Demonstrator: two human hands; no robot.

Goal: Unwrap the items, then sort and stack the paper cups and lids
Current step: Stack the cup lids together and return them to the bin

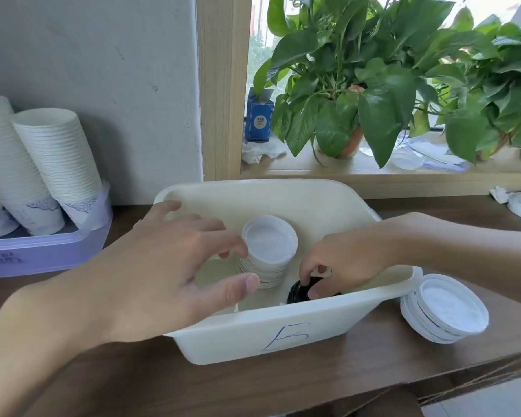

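Cream plastic bin [283,335] on brown surface [163,386], blue mark on near wall. Inside bin: white lid stack [268,254] mid-floor; black lid [297,291] at near wall, pinched by right grip [352,260]. Left grip [163,266] released, fingers [205,231] spread over bin's left half, tips at white stack's edge. Just right of bin: second lid stack [445,308]. Well left of bin: nested paper cups [42,170] in lilac tray [42,254].

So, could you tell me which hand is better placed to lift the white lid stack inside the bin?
Probably the left hand: its open fingers and thumb flank the white lid stack in the bin, while the right hand is busy pinching a black lid.
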